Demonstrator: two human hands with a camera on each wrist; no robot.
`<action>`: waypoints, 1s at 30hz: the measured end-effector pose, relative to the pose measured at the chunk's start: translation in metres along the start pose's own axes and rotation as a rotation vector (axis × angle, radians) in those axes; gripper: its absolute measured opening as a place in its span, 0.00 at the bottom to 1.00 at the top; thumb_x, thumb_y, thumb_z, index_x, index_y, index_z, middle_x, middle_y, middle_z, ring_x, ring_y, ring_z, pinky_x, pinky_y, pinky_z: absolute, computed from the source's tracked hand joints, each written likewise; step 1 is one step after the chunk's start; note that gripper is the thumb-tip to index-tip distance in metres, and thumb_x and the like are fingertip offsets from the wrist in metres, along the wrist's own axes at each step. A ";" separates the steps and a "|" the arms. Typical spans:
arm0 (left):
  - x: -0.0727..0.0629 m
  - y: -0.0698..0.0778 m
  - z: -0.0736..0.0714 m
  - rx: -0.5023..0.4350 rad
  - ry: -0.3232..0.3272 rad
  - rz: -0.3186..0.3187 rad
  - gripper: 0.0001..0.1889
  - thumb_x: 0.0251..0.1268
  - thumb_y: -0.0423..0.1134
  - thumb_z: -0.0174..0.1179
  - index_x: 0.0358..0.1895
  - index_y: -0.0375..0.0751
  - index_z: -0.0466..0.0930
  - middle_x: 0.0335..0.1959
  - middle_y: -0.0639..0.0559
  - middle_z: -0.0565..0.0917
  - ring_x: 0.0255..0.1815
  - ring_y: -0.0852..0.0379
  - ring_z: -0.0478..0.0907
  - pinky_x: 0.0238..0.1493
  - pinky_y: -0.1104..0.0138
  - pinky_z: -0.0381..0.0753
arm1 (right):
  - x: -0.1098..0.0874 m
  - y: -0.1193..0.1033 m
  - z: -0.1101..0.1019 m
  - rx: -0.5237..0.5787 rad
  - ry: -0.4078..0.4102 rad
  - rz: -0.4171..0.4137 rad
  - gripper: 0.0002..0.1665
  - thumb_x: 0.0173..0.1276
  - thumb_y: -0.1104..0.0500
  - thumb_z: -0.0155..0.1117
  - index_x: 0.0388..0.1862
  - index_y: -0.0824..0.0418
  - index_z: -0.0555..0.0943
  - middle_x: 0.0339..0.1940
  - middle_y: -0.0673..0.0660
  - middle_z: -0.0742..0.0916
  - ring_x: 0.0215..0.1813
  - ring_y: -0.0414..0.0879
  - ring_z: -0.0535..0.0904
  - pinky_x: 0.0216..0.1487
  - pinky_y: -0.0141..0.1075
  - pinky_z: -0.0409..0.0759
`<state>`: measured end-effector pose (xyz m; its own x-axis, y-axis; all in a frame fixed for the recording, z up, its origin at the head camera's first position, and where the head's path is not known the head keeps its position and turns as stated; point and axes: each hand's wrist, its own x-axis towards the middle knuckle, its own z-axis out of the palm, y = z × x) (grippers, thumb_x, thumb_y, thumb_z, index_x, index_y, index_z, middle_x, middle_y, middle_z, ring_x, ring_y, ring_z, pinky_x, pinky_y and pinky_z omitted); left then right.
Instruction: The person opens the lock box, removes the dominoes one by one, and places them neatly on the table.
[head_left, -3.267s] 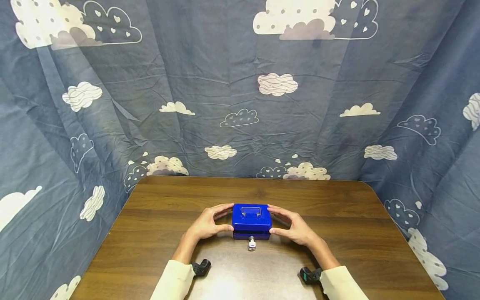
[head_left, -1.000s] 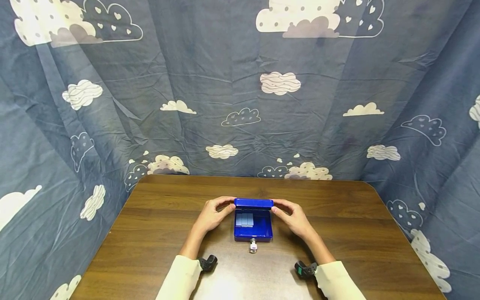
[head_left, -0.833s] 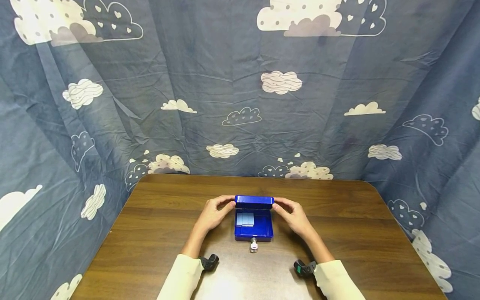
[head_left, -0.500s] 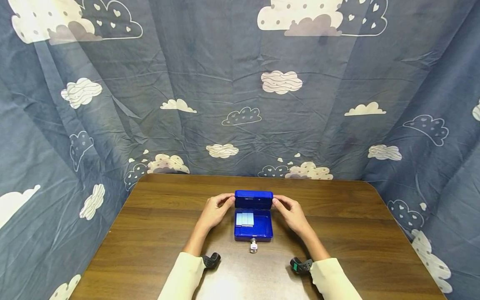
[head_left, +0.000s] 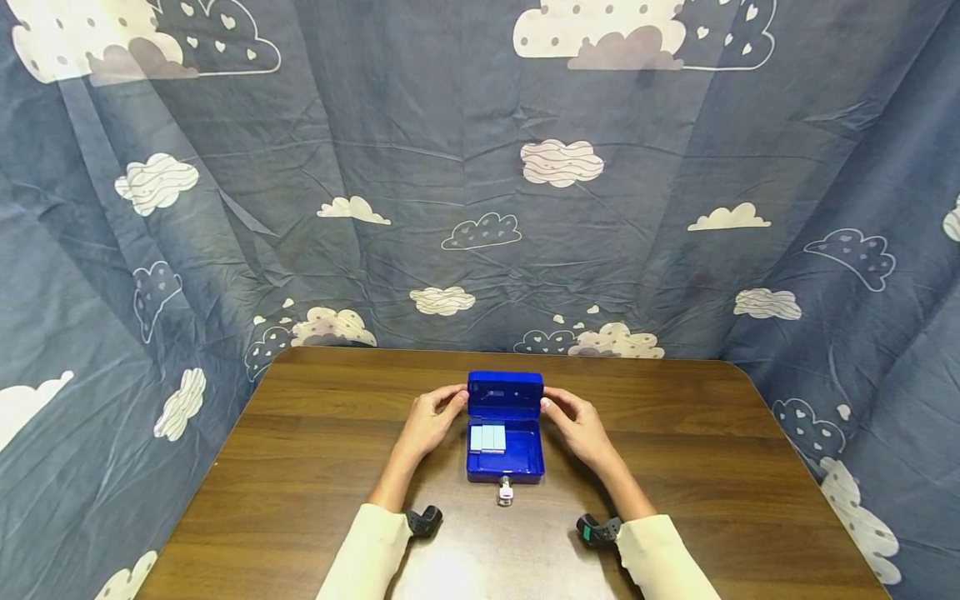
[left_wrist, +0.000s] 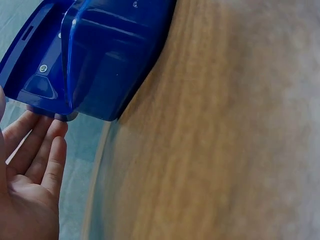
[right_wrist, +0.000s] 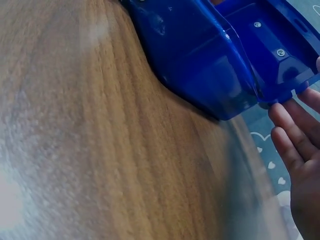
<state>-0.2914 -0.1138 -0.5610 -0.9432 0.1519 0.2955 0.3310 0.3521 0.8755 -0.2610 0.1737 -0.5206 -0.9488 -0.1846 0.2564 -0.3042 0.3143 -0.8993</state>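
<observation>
A small blue metal cash box (head_left: 472, 468) stands on the table with its lid (head_left: 516, 411) raised roughly upright. Pale blue rectangular blocks (head_left: 488, 437) lie side by side at the back left of its tray. A key (head_left: 506, 493) with a pale tag sticks out of the front lock. My left hand (head_left: 430, 423) holds the lid's left end, thumb towards the front and fingers behind. At the right end, my right hand (head_left: 582, 429) holds the lid the same way. Both wrist views show fingertips touching the lid's outer edge; the thumbs are mostly out of those views.
The brown wooden table (head_left: 315, 467) extends around the box on every side. A dark blue curtain (head_left: 420, 275) with white clouds hangs behind it and at both sides. Black wrist cameras (head_left: 425, 521) sit below the hands, by the cream sleeves (head_left: 366, 550).
The lid has swung from almost closed up to about upright, exposing the tray and blocks. Both hands have moved away from me with it, keeping to its two ends.
</observation>
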 end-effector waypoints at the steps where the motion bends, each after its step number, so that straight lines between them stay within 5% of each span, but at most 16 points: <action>1: 0.000 0.000 0.000 -0.002 -0.005 -0.009 0.19 0.77 0.47 0.60 0.59 0.38 0.86 0.55 0.44 0.89 0.59 0.49 0.86 0.64 0.58 0.85 | 0.000 0.000 0.000 -0.003 0.001 0.000 0.19 0.78 0.63 0.60 0.61 0.74 0.80 0.52 0.71 0.89 0.50 0.49 0.88 0.52 0.21 0.82; 5: -0.001 0.000 0.000 -0.003 -0.017 -0.007 0.19 0.77 0.47 0.60 0.60 0.38 0.85 0.57 0.43 0.88 0.60 0.48 0.85 0.65 0.55 0.85 | -0.001 0.002 0.001 -0.015 0.008 0.002 0.20 0.77 0.63 0.62 0.62 0.74 0.80 0.50 0.70 0.89 0.46 0.37 0.85 0.50 0.23 0.83; 11: -0.004 0.004 -0.002 -0.016 -0.062 0.019 0.20 0.77 0.44 0.60 0.64 0.38 0.82 0.63 0.42 0.85 0.65 0.45 0.82 0.68 0.55 0.82 | -0.003 0.001 0.000 -0.014 0.007 -0.006 0.21 0.76 0.63 0.63 0.62 0.73 0.80 0.51 0.70 0.89 0.49 0.45 0.86 0.51 0.29 0.85; 17: -0.016 0.027 -0.008 -0.130 -0.150 0.038 0.25 0.74 0.32 0.62 0.70 0.27 0.72 0.63 0.30 0.80 0.63 0.34 0.80 0.69 0.48 0.79 | 0.001 0.038 0.005 0.025 0.040 -0.019 0.22 0.77 0.59 0.64 0.64 0.69 0.80 0.54 0.68 0.88 0.52 0.44 0.87 0.54 0.25 0.84; 23: -0.020 0.004 -0.006 -0.141 -0.177 0.028 0.33 0.68 0.31 0.68 0.74 0.32 0.68 0.66 0.30 0.78 0.67 0.30 0.76 0.72 0.41 0.75 | -0.004 0.040 0.008 0.082 0.071 -0.009 0.21 0.75 0.62 0.65 0.62 0.71 0.80 0.55 0.70 0.87 0.50 0.39 0.86 0.52 0.22 0.83; 30: -0.030 0.006 -0.011 -0.153 -0.211 0.042 0.38 0.58 0.35 0.77 0.72 0.39 0.71 0.64 0.38 0.81 0.67 0.37 0.78 0.72 0.46 0.77 | -0.009 0.034 0.009 0.118 0.120 -0.046 0.17 0.73 0.63 0.67 0.57 0.70 0.82 0.51 0.70 0.88 0.46 0.39 0.85 0.48 0.23 0.84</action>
<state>-0.2619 -0.1264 -0.5606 -0.8963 0.3588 0.2608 0.3468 0.2003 0.9163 -0.2623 0.1772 -0.5566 -0.9397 -0.0813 0.3321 -0.3418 0.1955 -0.9192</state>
